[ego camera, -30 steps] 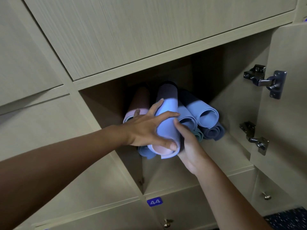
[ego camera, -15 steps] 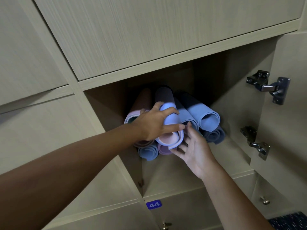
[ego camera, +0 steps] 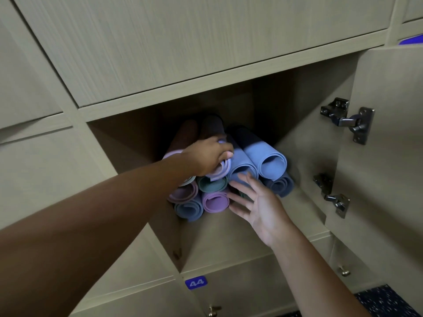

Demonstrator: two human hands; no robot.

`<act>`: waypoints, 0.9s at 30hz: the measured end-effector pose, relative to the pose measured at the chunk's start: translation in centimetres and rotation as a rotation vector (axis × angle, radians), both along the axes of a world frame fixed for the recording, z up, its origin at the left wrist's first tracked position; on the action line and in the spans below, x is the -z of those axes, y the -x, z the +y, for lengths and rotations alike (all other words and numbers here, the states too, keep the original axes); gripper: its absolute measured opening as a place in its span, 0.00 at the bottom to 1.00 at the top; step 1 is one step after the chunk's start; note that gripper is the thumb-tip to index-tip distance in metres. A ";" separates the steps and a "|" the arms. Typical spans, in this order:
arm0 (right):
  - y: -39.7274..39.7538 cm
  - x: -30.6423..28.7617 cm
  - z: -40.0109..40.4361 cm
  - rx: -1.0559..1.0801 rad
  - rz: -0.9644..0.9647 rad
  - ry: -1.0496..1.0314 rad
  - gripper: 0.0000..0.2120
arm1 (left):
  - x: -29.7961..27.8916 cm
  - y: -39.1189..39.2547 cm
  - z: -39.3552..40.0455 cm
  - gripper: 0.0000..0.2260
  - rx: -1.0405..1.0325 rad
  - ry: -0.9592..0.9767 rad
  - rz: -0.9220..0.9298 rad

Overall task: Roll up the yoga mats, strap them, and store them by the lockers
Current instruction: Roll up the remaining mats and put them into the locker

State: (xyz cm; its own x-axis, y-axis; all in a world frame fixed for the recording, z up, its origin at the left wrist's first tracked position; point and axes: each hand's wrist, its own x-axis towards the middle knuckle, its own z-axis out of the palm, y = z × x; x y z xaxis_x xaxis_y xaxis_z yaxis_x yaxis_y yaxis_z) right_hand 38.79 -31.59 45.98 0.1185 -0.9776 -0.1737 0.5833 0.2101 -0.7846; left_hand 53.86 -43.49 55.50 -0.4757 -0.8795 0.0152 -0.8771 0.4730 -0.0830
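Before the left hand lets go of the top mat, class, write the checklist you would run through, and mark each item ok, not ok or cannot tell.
1. Locker door swung clear of the opening: ok.
2. Left hand grips the top lilac mat: ok.
3. Right hand open in front of the stack, gripping nothing: ok.
4. Top lilac mat pushed as deep as the blue mat beside it: cannot tell.
5. Straps on the rolls: cannot tell; none visible.
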 end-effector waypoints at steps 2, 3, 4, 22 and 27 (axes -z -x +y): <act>0.3 -0.1 0.1 0.003 0.015 0.002 0.17 | 0.6 0.8 -0.2 0.20 0.031 0.004 -0.143; 0.4 -0.2 0.1 0.001 0.027 -0.001 0.16 | 0.9 1.1 -0.3 0.25 0.045 0.008 -0.210; 0.5 -0.2 0.2 0.001 0.042 -0.012 0.15 | 1.1 1.4 -0.3 0.28 0.053 0.016 -0.263; 1.3 1.8 1.0 0.014 0.860 0.136 0.08 | 1.0 0.1 0.7 0.25 -0.099 0.101 -0.186; 2.6 2.1 1.5 -0.089 1.136 0.221 0.15 | 0.5 -0.4 0.9 0.29 -0.097 0.095 -0.249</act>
